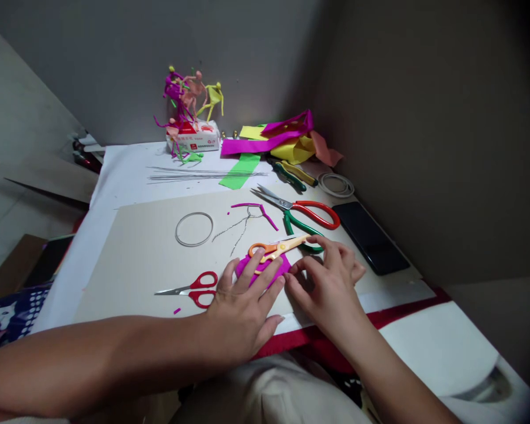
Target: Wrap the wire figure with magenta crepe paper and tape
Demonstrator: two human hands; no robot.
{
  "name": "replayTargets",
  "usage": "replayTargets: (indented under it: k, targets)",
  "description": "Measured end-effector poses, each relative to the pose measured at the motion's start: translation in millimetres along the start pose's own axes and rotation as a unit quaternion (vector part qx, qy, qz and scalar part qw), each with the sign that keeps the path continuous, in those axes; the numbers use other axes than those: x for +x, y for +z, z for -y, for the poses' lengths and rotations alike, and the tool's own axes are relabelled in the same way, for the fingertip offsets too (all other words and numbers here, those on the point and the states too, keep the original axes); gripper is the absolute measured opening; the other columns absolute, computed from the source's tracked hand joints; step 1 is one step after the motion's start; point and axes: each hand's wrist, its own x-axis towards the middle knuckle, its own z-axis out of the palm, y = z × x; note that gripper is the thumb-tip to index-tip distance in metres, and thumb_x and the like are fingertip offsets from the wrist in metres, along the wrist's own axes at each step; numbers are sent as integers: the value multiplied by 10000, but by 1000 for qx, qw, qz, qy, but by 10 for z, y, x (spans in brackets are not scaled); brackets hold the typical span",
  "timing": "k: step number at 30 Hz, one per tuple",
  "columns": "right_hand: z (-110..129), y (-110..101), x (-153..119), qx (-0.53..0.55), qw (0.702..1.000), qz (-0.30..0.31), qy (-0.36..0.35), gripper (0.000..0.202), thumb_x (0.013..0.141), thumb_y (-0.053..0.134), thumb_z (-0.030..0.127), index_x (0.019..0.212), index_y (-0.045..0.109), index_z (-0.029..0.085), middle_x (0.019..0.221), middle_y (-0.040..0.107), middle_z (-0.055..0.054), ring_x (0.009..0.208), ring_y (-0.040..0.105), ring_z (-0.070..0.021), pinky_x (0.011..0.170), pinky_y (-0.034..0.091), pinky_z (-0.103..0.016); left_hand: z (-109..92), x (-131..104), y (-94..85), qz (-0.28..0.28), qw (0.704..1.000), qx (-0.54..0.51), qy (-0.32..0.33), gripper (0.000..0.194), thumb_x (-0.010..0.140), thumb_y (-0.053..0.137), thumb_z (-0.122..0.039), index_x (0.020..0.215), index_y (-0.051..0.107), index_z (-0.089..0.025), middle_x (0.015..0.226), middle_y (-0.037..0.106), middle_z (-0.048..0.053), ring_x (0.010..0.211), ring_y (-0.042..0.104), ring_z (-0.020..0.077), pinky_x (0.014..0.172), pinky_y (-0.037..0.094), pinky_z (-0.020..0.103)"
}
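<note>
My left hand (241, 309) lies flat with fingers spread over a piece of magenta crepe paper (283, 266), pressing it to the board. At the paper's right edge, my right hand (331, 280) has thumb and forefinger pinched together on it. Orange-handled scissors (276, 248) rest across the top of the paper, partly under my left fingers. A twisted wire figure (248, 215), its upper parts wrapped in magenta, lies just beyond. Left of my left hand are small red-handled scissors (194, 290). Large scissors with red and green handles (298, 209) lie beyond my right hand.
A wire ring (194, 229) lies on the beige board (128, 259). Farther back are straight wires (181, 175), crepe paper strips (265, 144), pliers (291, 175) and a coil (336, 185). Paper-wrapped figures (194, 94) stand at a tissue pack (198, 141). A phone (371, 235) lies at right.
</note>
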Motion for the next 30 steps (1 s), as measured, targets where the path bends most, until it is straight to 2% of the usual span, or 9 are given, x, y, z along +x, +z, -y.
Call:
replayTargets:
  k: [12,21,24,27,30]
  targets:
    - [98,49,-71,-85,996,-39,6,132,782,611,321,763,651,196,1365,428,-135,1175,356,-371,847,266,-517,-4,-1,46,-12,1000,-24,2,488,886,443,-392,1326,498,-188,1475,391,71,1379,230,331,1065,145,540]
    - [66,44,-62,-102,994,-38,24,196,753,638,362,810,583,184,1381,419,-149,1157,373,-366,835,281,-503,-3,-15,30,-3,999,-36,9,500,889,438,-394,1336,477,-175,1488,369,68,1404,164,310,1093,66,517]
    - [-4,42,-34,-74,996,-31,26,276,737,646,395,861,522,183,1366,411,-175,1148,378,-365,813,303,-484,0,-18,28,1,999,-39,8,499,893,433,-390,1345,465,-181,1491,366,58,1408,154,303,1099,50,509]
    - [-44,64,-24,-18,999,-8,31,198,773,603,346,838,491,196,1320,442,-152,1133,393,-342,802,313,-459,3,-15,28,4,999,-37,6,501,891,438,-385,1351,458,-185,1499,351,52,1405,146,321,1089,56,521]
    - [-63,88,-12,10,999,-16,44,110,791,570,271,832,498,199,1275,475,-136,1123,401,-332,817,304,-461,-3,-17,31,7,1000,-30,1,497,893,433,-390,1349,458,-193,1508,333,44,1400,137,341,1070,52,547]
